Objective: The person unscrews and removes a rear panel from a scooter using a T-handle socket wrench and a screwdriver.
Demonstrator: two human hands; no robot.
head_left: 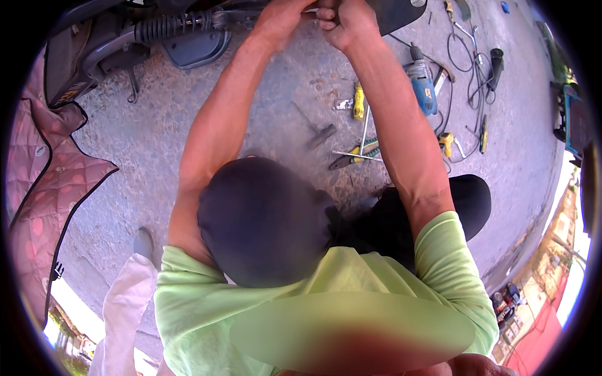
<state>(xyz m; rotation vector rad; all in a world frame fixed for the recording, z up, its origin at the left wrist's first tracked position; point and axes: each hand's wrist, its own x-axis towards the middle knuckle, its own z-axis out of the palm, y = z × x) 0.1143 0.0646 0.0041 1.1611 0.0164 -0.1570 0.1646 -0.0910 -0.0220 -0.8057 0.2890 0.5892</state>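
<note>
At the top edge, both my hands are close together beside the underside of a motorbike or scooter. My left hand (280, 20) reaches in from the left, its fingers mostly cut off by the picture's edge. My right hand (352, 26) has its fingers curled in a grip; what lies inside them is hidden. Just right of it is a smooth black panel (398, 14). Left of my hands runs a shock absorber (168, 27) with a black coil spring, and below that hangs a dark plate (197, 50).
On the rough floor to the right lie a blue drill (422, 88), a hammer (444, 75), a yellow-handled screwdriver (359, 104), pliers (345, 161) and cables. A hammer-like tool (322, 136) lies nearer. A pink quilted cover (56, 166) hangs left. Another person's leg (130, 291) stands lower left.
</note>
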